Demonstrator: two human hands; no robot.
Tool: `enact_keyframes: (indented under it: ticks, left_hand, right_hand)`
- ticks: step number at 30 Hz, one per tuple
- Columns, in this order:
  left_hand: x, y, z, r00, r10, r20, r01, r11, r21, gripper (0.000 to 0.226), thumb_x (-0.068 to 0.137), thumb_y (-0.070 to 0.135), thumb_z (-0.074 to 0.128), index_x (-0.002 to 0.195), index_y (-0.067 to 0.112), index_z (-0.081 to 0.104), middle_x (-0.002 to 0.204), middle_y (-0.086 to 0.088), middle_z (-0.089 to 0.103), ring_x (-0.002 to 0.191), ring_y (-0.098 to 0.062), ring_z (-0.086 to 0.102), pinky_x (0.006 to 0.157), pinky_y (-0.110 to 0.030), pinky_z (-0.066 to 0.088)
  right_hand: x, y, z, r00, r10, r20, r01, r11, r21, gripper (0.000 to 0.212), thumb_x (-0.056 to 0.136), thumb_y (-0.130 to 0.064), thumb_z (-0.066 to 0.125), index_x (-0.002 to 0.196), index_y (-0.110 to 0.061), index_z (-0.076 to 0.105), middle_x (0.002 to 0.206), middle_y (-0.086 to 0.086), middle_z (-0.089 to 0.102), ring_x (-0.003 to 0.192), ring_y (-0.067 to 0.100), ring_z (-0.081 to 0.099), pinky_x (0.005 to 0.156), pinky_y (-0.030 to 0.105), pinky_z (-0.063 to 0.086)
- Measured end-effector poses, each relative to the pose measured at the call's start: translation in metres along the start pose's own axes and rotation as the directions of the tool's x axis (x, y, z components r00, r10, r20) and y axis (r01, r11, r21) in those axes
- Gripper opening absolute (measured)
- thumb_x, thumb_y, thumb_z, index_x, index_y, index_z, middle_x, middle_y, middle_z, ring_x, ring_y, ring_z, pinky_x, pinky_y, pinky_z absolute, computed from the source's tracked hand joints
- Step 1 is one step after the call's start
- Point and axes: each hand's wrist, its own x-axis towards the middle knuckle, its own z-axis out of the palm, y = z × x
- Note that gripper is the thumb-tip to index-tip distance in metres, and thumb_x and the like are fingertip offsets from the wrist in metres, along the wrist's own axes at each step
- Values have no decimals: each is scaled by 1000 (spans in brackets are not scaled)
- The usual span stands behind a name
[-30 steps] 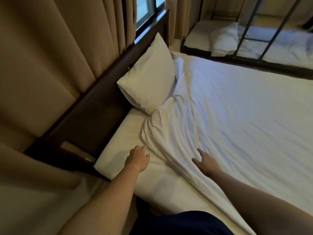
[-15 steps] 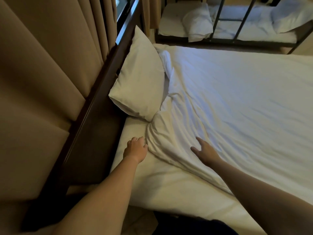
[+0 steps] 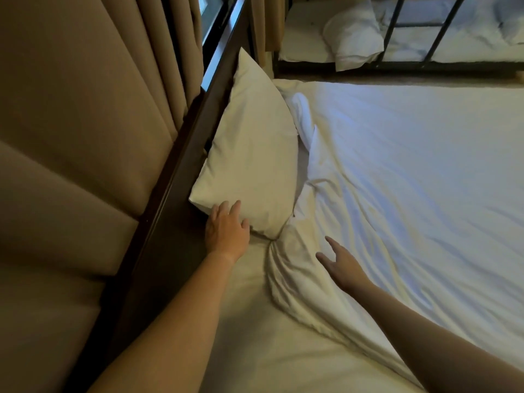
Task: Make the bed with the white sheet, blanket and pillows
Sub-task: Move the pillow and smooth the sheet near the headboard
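A white pillow (image 3: 252,154) leans against the dark wooden headboard (image 3: 181,177) at the head of the bed. My left hand (image 3: 225,231) touches the pillow's near lower corner with straight fingers. A white blanket (image 3: 397,180) covers most of the mattress, its top edge bunched into folds beside the pillow. My right hand (image 3: 340,263) hovers open, fingers spread, just over that bunched edge. The white sheet (image 3: 269,336) lies bare on the near corner of the mattress.
Beige curtains (image 3: 99,109) hang behind the headboard at the left. Across a strip of floor stands a black metal-framed bed (image 3: 397,62) with white bedding and a pillow (image 3: 351,38).
My left hand has left the sheet and moved up to the pillow's corner. My right hand has lifted slightly off the blanket's edge. The view has moved closer to the headboard.
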Motion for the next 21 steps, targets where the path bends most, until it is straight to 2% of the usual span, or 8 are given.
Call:
enact_keyframes:
  ticks: [5,7,13,16,21]
  left_hand:
    - [103,-5,1,987,104,-118,-93,991,96,58,104,46,42,158,27,31,164,-5,27,155,-30,13,125,-47,21]
    - [139,-9,3,980,118,-159,-102,989,106,61,103,49,43,159,28,29,166,-6,23,156,-30,10,126,-49,20]
    - [206,-27,29,984,91,-152,-73,990,117,80,94,66,49,160,32,19,169,-6,13,156,-32,5,125,-51,18]
    - [218,-39,45,975,93,-204,-61,985,159,92,87,77,48,161,34,14,170,-7,11,156,-31,8,126,-49,17]
    - [237,-42,59,959,70,-276,-35,991,130,111,73,92,44,162,35,9,169,-15,10,157,-33,8,126,-47,14]
  right_hand:
    - [82,-30,28,994,54,-94,-40,989,145,70,99,-56,52,158,-27,29,162,-3,35,145,22,38,115,39,34]
    - [116,-43,40,990,74,-116,-48,976,212,68,100,-53,52,158,-26,31,162,-2,34,145,23,38,117,39,32]
    - [209,-86,69,978,149,-144,-59,867,494,66,101,-53,49,158,-24,32,160,-1,37,146,22,37,118,37,30]
    - [246,-104,84,975,181,-131,-82,836,543,71,102,-57,43,160,-23,23,164,1,29,150,24,31,122,41,26]
    - [290,-109,100,969,192,-155,-74,825,560,76,103,-58,39,162,-17,14,167,2,21,152,23,22,122,35,17]
